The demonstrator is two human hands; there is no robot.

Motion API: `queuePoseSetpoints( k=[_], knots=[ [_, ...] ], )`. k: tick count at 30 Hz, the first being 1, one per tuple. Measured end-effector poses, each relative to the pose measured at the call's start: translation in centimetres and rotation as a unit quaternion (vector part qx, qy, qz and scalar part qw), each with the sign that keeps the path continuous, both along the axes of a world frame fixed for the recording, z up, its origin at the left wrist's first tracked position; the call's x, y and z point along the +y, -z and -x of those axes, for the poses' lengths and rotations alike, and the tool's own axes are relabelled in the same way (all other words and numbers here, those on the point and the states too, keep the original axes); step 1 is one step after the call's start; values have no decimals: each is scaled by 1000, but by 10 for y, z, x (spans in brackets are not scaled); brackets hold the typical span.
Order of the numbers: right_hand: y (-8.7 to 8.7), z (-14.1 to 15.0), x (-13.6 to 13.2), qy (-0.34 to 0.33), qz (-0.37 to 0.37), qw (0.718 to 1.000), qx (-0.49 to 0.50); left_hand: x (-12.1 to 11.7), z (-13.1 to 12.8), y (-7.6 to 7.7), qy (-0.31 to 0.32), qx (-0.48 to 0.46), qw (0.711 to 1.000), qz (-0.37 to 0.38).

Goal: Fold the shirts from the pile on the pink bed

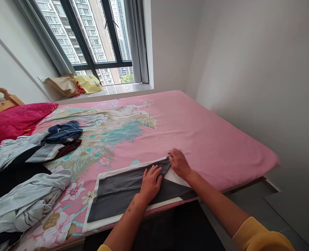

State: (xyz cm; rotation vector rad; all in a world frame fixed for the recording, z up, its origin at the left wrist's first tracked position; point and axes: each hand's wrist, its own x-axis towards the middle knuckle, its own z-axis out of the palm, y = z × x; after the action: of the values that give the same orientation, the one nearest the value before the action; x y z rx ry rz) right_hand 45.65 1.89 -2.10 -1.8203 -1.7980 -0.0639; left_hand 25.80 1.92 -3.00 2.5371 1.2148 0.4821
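Observation:
A long, flat folded garment (117, 190), dark grey with white borders, lies along the near edge of the bed. My left hand (151, 181) rests palm down on its grey middle, the fingers stretched out. At the far right corner of the grey layer, my right hand (179, 163) has its fingers closed on the cloth edge. Beside that hand a white triangle shows between the grey layers. The garment's right end tapers under my right forearm and is partly hidden.
A pink flowered sheet (185, 125) covers the bed. On the left lie crumpled light grey clothes (31, 202), folded jeans (64, 132) and a red pillow (18, 116). A yellow bag (90, 84) and a brown paper bag (62, 86) sit on the windowsill.

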Motion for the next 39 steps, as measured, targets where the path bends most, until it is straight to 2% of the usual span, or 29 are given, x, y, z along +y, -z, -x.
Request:
queuePoseSetpoints(
  k=[3,6,9,12,14,16,18,20,23,25,28,31,34,36,39],
  knots=[
    [0,52,-8,-103,36,994,17,10,8,-5,-29,14,999,-10],
    [10,77,-8,-129,131,983,19,15,23,-4,-63,86,994,-11],
    [25,59,-3,-72,209,975,-3,17,48,3,-83,153,985,6],
    [37,12,-2,40,241,970,-12,22,83,8,-119,193,974,18],
    [39,-20,-5,121,244,962,-2,28,108,9,-158,213,964,28],
    [35,-40,-11,178,230,957,7,34,132,8,-205,228,951,32],
    [26,-40,-16,198,209,958,8,37,150,7,-236,234,943,18],
    [17,-20,-18,170,182,968,-2,36,160,6,-223,232,947,-11],
    [10,35,-17,67,139,988,-22,31,161,7,-171,228,958,-27],
    [12,71,-17,-8,139,990,-23,27,159,9,-160,226,961,-14],
    [23,98,-22,-76,171,982,-5,25,158,13,-160,215,963,-3],
    [29,89,-27,-105,191,975,43,26,162,14,-156,194,969,-6],
    [27,59,-28,-89,144,977,131,22,160,9,-163,144,975,-43],
    [25,40,-27,-81,84,981,153,12,150,2,-152,86,981,-90],
    [26,18,-25,-123,52,987,86,-13,114,-11,-64,9,991,-120]
  ],
)
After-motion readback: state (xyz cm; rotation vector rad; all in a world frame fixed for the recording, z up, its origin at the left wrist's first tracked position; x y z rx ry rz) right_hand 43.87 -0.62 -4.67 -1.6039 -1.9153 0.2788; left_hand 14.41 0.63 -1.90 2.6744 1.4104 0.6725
